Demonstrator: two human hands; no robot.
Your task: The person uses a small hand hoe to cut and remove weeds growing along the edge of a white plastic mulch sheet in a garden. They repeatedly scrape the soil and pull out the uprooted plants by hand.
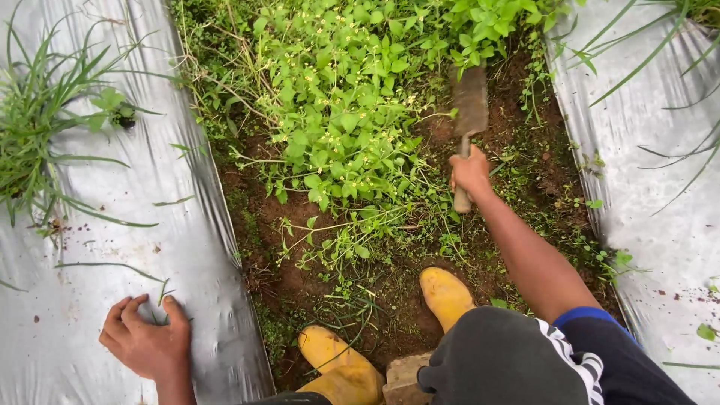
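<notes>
Down the furrow, my right hand (470, 172) is wrapped tight around the wooden handle of a flat-bladed weeding tool (469, 120), its blurred, soil-caked blade raised over the patch of leafy green weeds (337, 112) and, as far as I can tell, just clear of the red earth. My left hand (146, 341) rests on the silver plastic mulch sheet (90, 247), fingers curled loosely, holding nothing. My yellow rubber boots (444, 295) stand in the furrow beside a brick (405, 379).
</notes>
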